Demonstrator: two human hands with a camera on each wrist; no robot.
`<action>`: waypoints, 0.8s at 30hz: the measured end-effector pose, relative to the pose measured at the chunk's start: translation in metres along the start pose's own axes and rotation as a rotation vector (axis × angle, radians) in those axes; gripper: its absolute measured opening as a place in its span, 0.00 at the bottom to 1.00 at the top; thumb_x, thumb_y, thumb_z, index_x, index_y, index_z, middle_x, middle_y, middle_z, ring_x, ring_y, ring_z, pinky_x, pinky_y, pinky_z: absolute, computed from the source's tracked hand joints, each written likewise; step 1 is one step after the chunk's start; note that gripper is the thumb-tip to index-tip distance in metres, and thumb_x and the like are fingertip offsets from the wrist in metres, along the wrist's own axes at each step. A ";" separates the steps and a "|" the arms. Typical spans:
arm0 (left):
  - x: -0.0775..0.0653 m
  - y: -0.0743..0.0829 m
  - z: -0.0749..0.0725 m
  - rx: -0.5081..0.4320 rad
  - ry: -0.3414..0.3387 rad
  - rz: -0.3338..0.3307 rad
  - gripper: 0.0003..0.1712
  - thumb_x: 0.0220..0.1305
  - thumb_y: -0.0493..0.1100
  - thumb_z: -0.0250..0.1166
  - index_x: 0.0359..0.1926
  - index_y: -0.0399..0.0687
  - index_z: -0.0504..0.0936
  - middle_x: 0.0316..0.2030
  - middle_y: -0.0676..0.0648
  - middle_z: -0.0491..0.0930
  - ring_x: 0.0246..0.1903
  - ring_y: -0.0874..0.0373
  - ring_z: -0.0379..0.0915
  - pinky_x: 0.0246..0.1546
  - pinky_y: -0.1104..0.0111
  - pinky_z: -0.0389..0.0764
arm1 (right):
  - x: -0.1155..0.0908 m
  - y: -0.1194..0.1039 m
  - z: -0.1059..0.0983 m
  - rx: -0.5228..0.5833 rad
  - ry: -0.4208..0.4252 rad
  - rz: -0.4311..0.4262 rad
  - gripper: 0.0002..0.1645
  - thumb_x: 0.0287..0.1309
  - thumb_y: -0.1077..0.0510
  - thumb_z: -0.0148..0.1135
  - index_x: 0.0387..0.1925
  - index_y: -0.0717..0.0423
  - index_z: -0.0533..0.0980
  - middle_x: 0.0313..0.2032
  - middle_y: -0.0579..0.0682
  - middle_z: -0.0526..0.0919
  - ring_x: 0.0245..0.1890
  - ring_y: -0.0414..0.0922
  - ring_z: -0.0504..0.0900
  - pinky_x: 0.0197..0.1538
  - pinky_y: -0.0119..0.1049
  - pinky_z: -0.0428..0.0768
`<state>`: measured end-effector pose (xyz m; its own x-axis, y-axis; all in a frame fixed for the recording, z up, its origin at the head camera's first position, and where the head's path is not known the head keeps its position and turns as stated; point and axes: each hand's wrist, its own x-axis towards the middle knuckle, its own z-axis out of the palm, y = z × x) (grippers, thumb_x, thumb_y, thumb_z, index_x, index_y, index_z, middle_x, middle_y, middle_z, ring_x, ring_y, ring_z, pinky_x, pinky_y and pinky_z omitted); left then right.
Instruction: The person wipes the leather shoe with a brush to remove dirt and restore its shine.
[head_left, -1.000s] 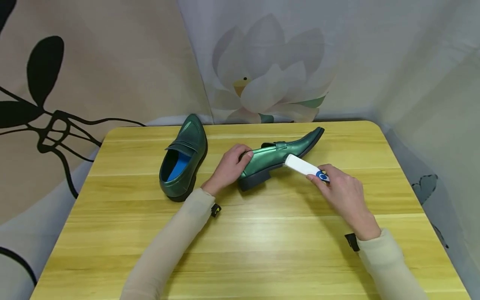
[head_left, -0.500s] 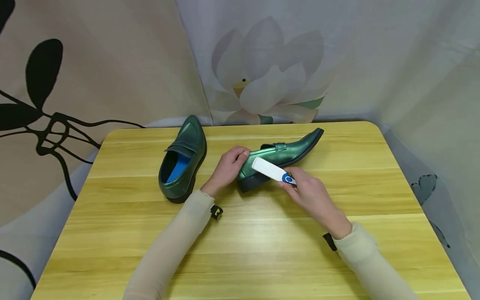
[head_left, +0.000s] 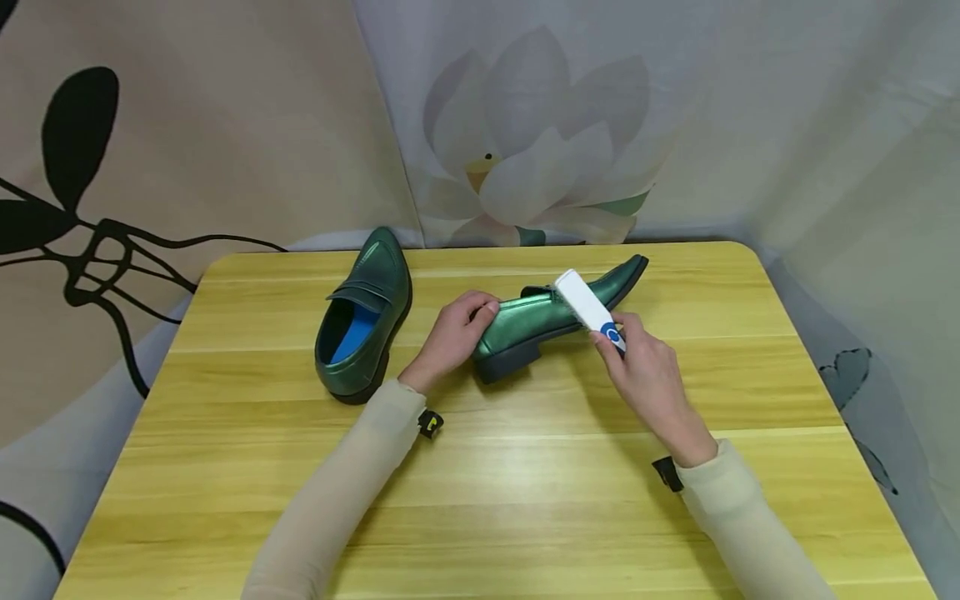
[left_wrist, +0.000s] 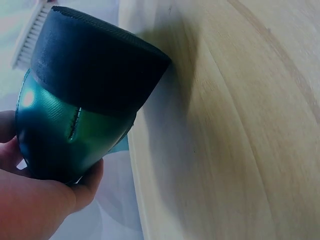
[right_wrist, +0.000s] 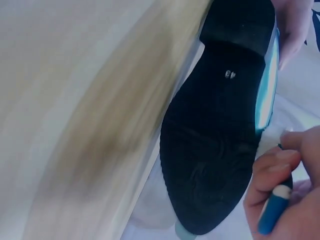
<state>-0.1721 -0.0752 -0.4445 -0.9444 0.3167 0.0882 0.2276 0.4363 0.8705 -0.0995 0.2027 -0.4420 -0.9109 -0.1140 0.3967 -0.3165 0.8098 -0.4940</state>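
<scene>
A metallic green loafer (head_left: 522,327) is tipped on its side, toe pointing back right, its black sole turned toward the right hand. My left hand (head_left: 452,335) grips its heel collar, thumb and fingers on either side of the opening. In my right hand (head_left: 651,375) is a white-backed shoe brush (head_left: 582,298), pinched by its blue handle (right_wrist: 274,216). The brush head overlaps the loafer's upper near the strap in the head view. Its white bristles (left_wrist: 32,37) show beyond the heel (left_wrist: 95,62) in the left wrist view. The right wrist view shows the whole sole (right_wrist: 215,130).
A second green loafer (head_left: 367,321) with a blue insole stands upright to the left of my left hand, toe toward the back. Both are on a wooden table (head_left: 480,500). A curtain (head_left: 705,125) with printed flowers hangs close behind its back edge.
The brush moved from beside the front of the sole left to the heel side, then back right and up to the strap area. My left hand and both loafers stay about where they were.
</scene>
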 end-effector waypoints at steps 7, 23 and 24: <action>0.000 0.002 0.001 -0.016 -0.004 -0.010 0.18 0.82 0.45 0.53 0.54 0.38 0.84 0.53 0.42 0.81 0.53 0.48 0.75 0.58 0.55 0.74 | -0.003 -0.026 0.017 0.017 -0.067 -0.113 0.24 0.68 0.55 0.69 0.54 0.67 0.72 0.25 0.56 0.80 0.18 0.47 0.75 0.19 0.40 0.72; -0.001 0.004 -0.001 0.000 -0.010 -0.035 0.19 0.82 0.47 0.52 0.57 0.39 0.84 0.56 0.42 0.80 0.55 0.48 0.74 0.61 0.54 0.73 | 0.000 -0.010 0.003 -0.016 -0.012 0.030 0.24 0.72 0.55 0.65 0.56 0.72 0.72 0.32 0.65 0.84 0.20 0.53 0.78 0.21 0.48 0.74; -0.001 0.003 -0.001 0.001 -0.008 -0.033 0.19 0.82 0.46 0.52 0.57 0.39 0.84 0.56 0.42 0.80 0.55 0.48 0.74 0.61 0.54 0.73 | 0.000 -0.011 0.005 -0.010 -0.017 0.014 0.24 0.72 0.55 0.65 0.55 0.72 0.72 0.31 0.64 0.84 0.20 0.53 0.78 0.21 0.48 0.74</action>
<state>-0.1707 -0.0747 -0.4413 -0.9495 0.3089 0.0550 0.1962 0.4476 0.8725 -0.0969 0.1910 -0.4400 -0.9196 -0.1127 0.3764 -0.3014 0.8169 -0.4917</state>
